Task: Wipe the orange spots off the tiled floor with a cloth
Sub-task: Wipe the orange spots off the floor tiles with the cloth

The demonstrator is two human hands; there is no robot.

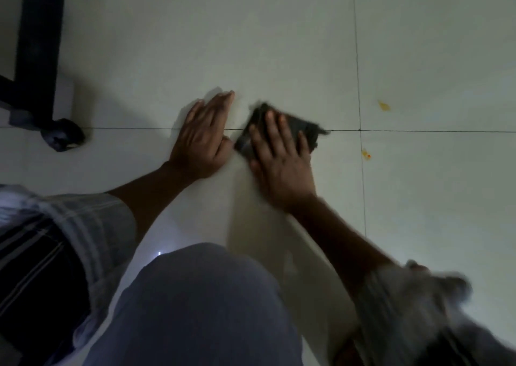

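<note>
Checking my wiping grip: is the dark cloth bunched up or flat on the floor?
Flat: the dark cloth lies spread under the right hand.

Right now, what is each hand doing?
Left hand: open, flat on the tiled floor, holding nothing.
Right hand: open, straight fingers pressing the dark cloth onto the floor.

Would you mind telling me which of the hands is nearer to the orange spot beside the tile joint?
Right. The right hand presses the dark cloth just left of the orange spot; the left hand rests flat farther left.
</note>
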